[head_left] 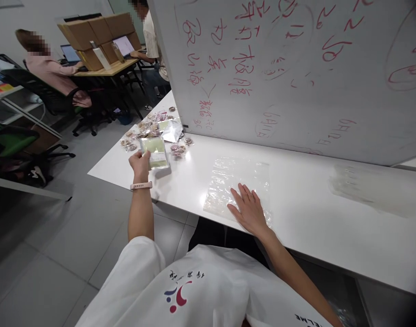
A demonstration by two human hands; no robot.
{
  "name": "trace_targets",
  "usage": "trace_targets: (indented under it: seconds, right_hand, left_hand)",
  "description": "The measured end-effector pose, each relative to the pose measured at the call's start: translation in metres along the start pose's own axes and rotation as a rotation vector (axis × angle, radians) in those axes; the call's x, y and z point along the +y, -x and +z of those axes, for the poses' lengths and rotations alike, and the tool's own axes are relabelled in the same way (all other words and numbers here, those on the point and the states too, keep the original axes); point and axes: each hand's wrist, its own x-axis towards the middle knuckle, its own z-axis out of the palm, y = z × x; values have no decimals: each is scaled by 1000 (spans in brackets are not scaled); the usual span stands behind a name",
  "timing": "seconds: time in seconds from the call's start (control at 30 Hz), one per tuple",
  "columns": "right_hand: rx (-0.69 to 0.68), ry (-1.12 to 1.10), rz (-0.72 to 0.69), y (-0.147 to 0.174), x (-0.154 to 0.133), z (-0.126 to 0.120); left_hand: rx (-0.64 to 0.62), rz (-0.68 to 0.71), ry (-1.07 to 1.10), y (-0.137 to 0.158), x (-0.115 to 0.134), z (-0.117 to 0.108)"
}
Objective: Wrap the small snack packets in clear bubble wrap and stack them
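White shirt (pixel 214 281) fills the foreground. Left hand (pixel 139 164) pinches a green packet (pixel 154 147), its long axis running forward, slightly leftward; right hand (pixel 250 211) rests flat on a clear bag (pixel 223 181).

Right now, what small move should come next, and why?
Perhaps carry the green packet toward the clear plastic: the left hand grips the packet off to one side, while the right hand lies spread over the plastic.

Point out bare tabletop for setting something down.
Bare: between the green packet and clear bag, and between that bag and the blurred translucent pile. Crowded: the left end of the table, small packets massed near the whiteboard.
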Motion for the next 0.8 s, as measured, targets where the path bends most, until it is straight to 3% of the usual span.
trace_targets:
  seconds: [0.07,0.13,0.2,0.3,0.47,0.6,0.8]
  right_hand:
    - [-1,9,2,0,0,0]
    - [2,15,0,0,0,1]
    - [10,18,-3,0,0,1]
    - [20,20,-8,0,0,1]
    - [25,13,-3,0,0,1]
    - [13,2,8,-2,-1,-1]
    - [-20,-37,30,-3,-2,-5]
  left_hand:
    - [-1,82,149,-16,15,0]
    - [-81,157,178,-39,33,14]
    - [-166,170,47,-65,51,38]
    - [-193,116,-209,-97,64,76]
    - [-191,92,-393,-118,55,115]
    - [-195,98,-480,-117,45,120]
    - [-231,115,-471,-109,42,106]
